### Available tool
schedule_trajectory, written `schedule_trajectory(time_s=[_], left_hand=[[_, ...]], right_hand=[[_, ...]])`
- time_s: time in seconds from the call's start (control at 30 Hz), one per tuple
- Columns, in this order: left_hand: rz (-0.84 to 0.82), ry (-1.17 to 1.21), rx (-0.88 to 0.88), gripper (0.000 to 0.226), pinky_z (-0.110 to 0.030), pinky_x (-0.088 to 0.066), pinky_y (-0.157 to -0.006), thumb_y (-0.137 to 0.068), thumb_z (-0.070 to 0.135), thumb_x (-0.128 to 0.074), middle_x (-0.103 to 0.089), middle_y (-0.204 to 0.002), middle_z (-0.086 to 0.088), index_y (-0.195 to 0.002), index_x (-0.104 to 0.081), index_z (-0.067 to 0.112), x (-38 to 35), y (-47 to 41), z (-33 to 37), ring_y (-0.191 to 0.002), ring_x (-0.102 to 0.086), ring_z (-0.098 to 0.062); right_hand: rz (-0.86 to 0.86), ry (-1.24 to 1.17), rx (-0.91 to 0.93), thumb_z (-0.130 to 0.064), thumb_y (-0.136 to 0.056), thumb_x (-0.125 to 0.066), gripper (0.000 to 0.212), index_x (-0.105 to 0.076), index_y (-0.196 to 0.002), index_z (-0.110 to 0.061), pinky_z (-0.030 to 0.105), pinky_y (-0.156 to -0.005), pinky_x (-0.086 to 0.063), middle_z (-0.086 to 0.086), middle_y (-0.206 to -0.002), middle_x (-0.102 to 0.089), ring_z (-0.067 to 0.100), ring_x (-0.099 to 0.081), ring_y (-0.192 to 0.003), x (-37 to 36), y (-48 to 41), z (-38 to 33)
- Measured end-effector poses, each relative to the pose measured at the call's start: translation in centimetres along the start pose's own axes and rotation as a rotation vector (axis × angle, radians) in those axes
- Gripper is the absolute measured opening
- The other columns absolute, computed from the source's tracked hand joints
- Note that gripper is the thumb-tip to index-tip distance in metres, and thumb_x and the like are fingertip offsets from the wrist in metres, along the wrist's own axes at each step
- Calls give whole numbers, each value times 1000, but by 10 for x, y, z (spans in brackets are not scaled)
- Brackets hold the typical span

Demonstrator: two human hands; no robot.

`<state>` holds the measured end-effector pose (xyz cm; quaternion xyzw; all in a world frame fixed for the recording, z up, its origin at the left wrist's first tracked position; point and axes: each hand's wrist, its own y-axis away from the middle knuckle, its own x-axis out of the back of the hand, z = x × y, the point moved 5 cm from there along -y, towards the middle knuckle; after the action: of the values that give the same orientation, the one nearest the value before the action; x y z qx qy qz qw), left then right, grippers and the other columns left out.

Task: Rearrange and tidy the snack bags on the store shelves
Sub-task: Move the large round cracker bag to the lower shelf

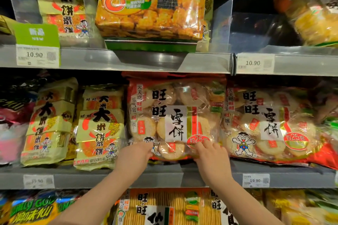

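Grey metal shelves [117, 60] stand in tiers, with clear plastic dividers [222, 23], white price tags [255, 63] and dark space behind.

The middle shelf [117, 177] at frame centre carries two yellow rice-cracker bags [97, 126] at left and two red-trimmed snow-cracker bags [175, 117] at right, standing upright, side by side.

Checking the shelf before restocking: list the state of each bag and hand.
Left hand: on the centre rice cracker bag's lower left.
Right hand: on its lower right.
Centre rice cracker bag: upright, facing out.
Right rice cracker bag: leaning, facing out.
Green bag: upright, overhanging the upper shelf edge.
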<state>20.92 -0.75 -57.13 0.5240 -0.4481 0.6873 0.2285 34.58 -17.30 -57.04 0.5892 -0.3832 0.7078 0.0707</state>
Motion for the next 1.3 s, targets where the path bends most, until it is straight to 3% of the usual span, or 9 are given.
schedule_trajectory(time_s=[0.23,0.37,0.47,0.6,0.83,0.93,1.03,1.17,1.3], left_hand=[[-156,114,-3,35,-23,-38,-54,-82,57,-50,-48,-72,12,-66,-33,31,-3,17,2,-69,-49,-9],[-58,111,30,36,-25,-45,-64,-85,57,-45,-46,-102,7,-99,-41,25,-9,25,10,-83,-56,-14],[-48,249,102,37,-25,-38,-62,-83,47,-56,-37,-103,9,-105,-38,23,-11,19,9,-82,-51,-14],[-89,364,175,34,-21,-30,-57,-81,39,-64,-43,-102,6,-93,-35,25,-14,3,6,-77,-44,-10],[-180,278,203,58,-39,-46,-90,-82,35,-64,-38,-131,-8,-129,-34,17,-13,-1,14,-111,-51,-26],[-105,198,186,23,-37,-50,-76,-87,37,-53,-48,-119,0,-103,-45,22,1,16,11,-94,-56,-19],[-18,181,186,20,-30,-47,-65,-89,40,-50,-51,-104,4,-103,-48,26,20,29,3,-78,-55,-16],[34,160,195,21,-31,-46,-65,-91,34,-46,-56,-102,2,-110,-51,28,44,40,-2,-82,-59,-19],[85,133,217,21,-28,-40,-54,-93,31,-41,-58,-77,4,-85,-56,19,69,53,-8,-69,-57,-17]], right_hand=[[156,-206,-11,-58,-75,-49,43,-50,-111,-34,45,-92,-39,-3,-121,-49,26,-43,-112,22,1,3],[28,-233,-47,-66,-75,-55,86,-4,-142,-48,54,-113,-22,1,-157,10,32,0,-144,4,-13,-2],[28,-233,-56,-61,-75,-60,94,2,-144,-45,54,-113,-22,4,-156,19,32,5,-144,-12,-18,-4],[46,-219,-104,-59,-74,-63,96,-1,-145,-42,57,-111,-23,9,-157,13,37,2,-143,-21,-23,-7],[8,-214,-140,-59,-78,-59,90,0,-144,-43,60,-110,-17,6,-158,11,37,1,-143,-16,-20,-11],[144,-138,-150,-51,-76,-66,77,-29,-141,-35,61,-106,-24,11,-155,-20,40,-22,-139,-2,-4,-14],[286,-171,-90,-30,-65,-77,52,-61,-115,-24,57,-93,-41,11,-126,-59,36,-53,-119,5,5,-30],[204,-239,-50,-18,-67,-74,44,-62,-109,-18,44,-91,-46,9,-116,-61,32,-55,-112,2,4,-41],[122,-301,-18,-23,-82,-59,42,-52,-124,-19,36,-102,-38,5,-128,-52,24,-46,-120,7,5,-42]])
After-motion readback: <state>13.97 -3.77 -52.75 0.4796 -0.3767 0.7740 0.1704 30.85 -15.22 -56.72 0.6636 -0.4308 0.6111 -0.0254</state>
